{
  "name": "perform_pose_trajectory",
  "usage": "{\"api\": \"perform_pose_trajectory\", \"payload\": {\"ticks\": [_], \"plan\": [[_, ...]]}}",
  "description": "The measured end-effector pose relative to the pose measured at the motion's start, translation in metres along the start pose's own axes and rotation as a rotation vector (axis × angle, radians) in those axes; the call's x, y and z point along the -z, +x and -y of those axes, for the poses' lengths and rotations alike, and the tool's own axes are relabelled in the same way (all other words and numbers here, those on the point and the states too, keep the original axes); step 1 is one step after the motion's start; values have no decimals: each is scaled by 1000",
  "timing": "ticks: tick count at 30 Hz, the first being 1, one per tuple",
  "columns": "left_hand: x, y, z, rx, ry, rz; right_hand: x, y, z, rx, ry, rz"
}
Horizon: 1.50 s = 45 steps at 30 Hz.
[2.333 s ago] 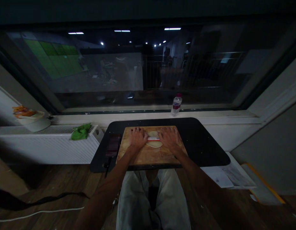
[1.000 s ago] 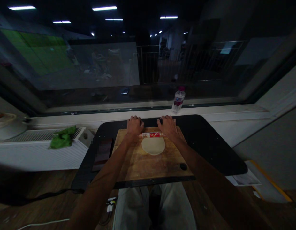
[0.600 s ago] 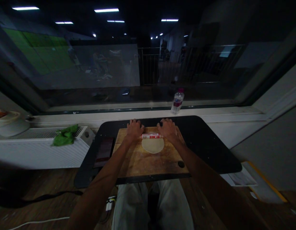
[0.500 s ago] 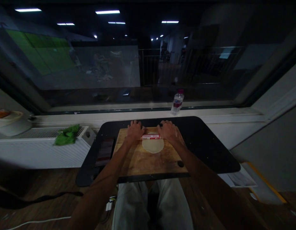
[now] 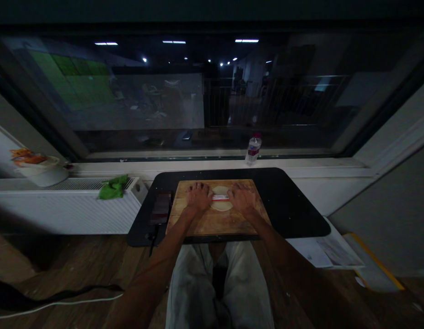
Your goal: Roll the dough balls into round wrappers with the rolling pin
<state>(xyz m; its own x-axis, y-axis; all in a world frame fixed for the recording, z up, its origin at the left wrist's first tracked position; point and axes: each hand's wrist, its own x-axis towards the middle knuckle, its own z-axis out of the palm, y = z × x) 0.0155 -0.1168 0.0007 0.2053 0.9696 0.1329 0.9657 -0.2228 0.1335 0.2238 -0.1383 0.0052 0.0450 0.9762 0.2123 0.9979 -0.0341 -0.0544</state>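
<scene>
On a wooden cutting board (image 5: 198, 225) lies a flat round sheet of dough (image 5: 221, 207). Across the middle of the dough runs a short rolling pin (image 5: 220, 198) with a red and white printed label. My left hand (image 5: 199, 197) rests over the pin's left end, palm down, fingers pointing away from me. Over the right end lies my right hand (image 5: 244, 198), likewise palm down. Only the labelled middle of the pin shows between them; both ends are hidden under my hands.
The board stands on a black table (image 5: 294, 210), with a phone (image 5: 161, 208) left of it. Beyond, a water bottle (image 5: 253, 150) stands on the windowsill (image 5: 301, 170). A green cloth (image 5: 113, 187) and a white tub (image 5: 43, 172) sit on the radiator (image 5: 77, 212).
Both hands have moved back toward me with the rolling pin, from the far part of the dough to its middle. The camera's view has shifted as well.
</scene>
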Motion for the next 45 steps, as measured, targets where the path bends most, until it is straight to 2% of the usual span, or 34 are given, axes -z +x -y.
{"api": "perform_pose_trajectory", "payload": {"ticks": [8, 17, 25, 37, 45], "plan": [[3, -30, -6, -25, 8, -38, -3, -24, -4, 58, 34, -20], [-6, -54, -4, -75, -33, -84, -5, -55, -5, 71, 8, -55], [-12, -70, 0, -136, -84, -132, -12, -71, -12, 145, 41, -138], [-22, -80, 6, -209, -156, -222, -22, -86, -18, 159, 110, -244], [-27, -100, 10, -283, -183, -265, -29, -107, -28, 207, 132, -245]]}}
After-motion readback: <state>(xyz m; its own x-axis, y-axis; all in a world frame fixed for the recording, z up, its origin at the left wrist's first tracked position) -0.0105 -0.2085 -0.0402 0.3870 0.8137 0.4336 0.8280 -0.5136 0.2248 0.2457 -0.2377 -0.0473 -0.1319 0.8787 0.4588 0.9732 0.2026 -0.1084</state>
